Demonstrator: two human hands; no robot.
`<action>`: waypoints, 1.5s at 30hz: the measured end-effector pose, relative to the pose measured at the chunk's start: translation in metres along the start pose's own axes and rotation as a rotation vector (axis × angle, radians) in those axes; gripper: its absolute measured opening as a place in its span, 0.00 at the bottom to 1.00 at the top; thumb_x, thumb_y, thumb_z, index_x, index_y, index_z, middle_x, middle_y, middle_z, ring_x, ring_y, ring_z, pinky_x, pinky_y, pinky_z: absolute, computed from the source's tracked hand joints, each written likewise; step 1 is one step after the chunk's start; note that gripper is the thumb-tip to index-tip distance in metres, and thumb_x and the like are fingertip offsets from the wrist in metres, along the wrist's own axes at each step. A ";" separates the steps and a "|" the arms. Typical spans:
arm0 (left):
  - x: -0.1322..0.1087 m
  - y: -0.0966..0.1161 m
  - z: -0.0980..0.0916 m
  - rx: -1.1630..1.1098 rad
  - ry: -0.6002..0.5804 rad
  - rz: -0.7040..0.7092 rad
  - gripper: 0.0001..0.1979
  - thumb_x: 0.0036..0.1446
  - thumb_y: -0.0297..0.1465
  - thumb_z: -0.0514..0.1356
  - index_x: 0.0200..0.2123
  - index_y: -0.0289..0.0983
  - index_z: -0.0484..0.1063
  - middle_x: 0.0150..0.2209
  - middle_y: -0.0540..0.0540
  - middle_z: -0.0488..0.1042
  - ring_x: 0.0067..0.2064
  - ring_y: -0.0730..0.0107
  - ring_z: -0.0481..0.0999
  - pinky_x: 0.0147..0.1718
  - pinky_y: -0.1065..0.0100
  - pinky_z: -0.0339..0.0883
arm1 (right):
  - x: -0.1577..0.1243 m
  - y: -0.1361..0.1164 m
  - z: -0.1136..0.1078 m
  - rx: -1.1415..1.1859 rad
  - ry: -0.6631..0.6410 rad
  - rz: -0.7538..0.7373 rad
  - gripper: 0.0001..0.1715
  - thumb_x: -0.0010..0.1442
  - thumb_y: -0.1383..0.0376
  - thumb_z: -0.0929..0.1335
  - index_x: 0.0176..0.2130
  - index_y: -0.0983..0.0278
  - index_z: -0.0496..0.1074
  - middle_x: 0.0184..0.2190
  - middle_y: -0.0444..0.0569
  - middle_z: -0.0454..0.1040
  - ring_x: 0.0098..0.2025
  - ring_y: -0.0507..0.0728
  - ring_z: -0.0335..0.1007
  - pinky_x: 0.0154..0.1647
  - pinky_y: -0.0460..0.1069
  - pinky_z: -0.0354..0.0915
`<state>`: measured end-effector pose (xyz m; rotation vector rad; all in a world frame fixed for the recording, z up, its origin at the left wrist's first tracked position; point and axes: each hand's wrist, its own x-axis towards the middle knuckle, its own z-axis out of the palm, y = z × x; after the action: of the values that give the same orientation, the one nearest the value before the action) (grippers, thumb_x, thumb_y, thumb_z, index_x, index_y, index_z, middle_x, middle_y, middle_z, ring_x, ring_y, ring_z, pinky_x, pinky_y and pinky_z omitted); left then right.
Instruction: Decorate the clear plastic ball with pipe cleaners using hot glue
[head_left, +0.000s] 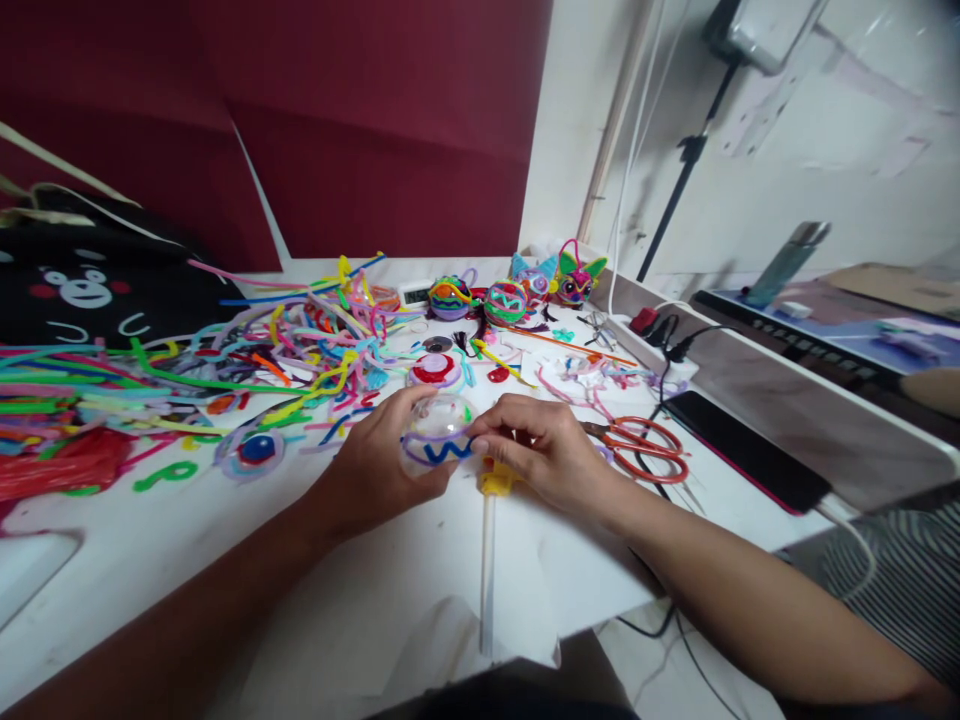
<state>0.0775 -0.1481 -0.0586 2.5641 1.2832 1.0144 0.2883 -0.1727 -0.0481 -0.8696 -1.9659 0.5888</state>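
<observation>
My left hand (375, 465) is wrapped round the side of a clear plastic ball (444, 412) above the front of the table. Along the ball's near side runs a purple band with a zigzag blue pipe cleaner (439, 453). My right hand (544, 450) pinches at the right end of this zigzag, thumb and forefinger together against the ball. Just under the right fingers lies a yellow piece (496, 480) with a pale stick (488, 570) pointing towards me; the hand partly hides it. Orange-handled scissors (645, 448) lie right of that hand, their blades partly covered.
Pipe cleaners (277, 340) heap across the left side. Several decorated balls (506, 300) stand at the back. A round piece with a blue centre (257, 449) lies left of my hands. At right are a phone (750, 450) on a cable, a power strip (660, 355) and a low partition.
</observation>
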 end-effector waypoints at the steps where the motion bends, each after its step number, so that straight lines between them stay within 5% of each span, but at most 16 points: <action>1: 0.000 0.000 0.001 0.000 0.002 0.012 0.29 0.47 0.38 0.62 0.53 0.34 0.63 0.48 0.37 0.74 0.48 0.54 0.77 0.47 0.59 0.71 | 0.000 0.000 0.000 -0.015 -0.004 -0.006 0.04 0.61 0.69 0.69 0.37 0.66 0.76 0.31 0.46 0.75 0.31 0.49 0.68 0.31 0.44 0.62; 21: -0.002 0.009 0.003 -0.042 -0.019 -0.059 0.29 0.45 0.37 0.62 0.52 0.37 0.63 0.48 0.39 0.75 0.47 0.54 0.77 0.46 0.58 0.71 | -0.003 -0.003 0.006 -0.098 0.026 0.080 0.04 0.56 0.70 0.70 0.30 0.64 0.70 0.26 0.42 0.69 0.28 0.49 0.63 0.30 0.45 0.58; 28: -0.001 0.011 0.001 -0.088 -0.028 -0.091 0.29 0.45 0.38 0.62 0.51 0.36 0.63 0.47 0.39 0.76 0.46 0.55 0.77 0.44 0.58 0.72 | -0.001 0.001 0.007 -0.155 0.142 0.084 0.17 0.51 0.67 0.73 0.42 0.61 0.68 0.39 0.48 0.69 0.41 0.56 0.67 0.40 0.51 0.65; 36: -0.003 0.011 -0.001 -0.156 -0.024 -0.134 0.31 0.44 0.36 0.63 0.53 0.38 0.61 0.51 0.39 0.74 0.48 0.54 0.77 0.46 0.57 0.72 | 0.000 0.002 0.007 0.104 0.085 0.202 0.29 0.52 0.64 0.74 0.51 0.58 0.62 0.55 0.54 0.66 0.50 0.60 0.70 0.44 0.55 0.71; 45: -0.004 0.015 -0.003 -0.228 0.049 -0.132 0.33 0.43 0.35 0.64 0.54 0.38 0.61 0.51 0.40 0.74 0.49 0.55 0.77 0.46 0.58 0.73 | 0.003 -0.003 0.008 0.420 0.039 0.336 0.33 0.49 0.64 0.75 0.52 0.59 0.62 0.51 0.53 0.69 0.45 0.57 0.74 0.41 0.51 0.73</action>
<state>0.0840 -0.1607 -0.0530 2.2690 1.2483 1.1314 0.2792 -0.1726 -0.0482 -0.9350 -1.5835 1.1241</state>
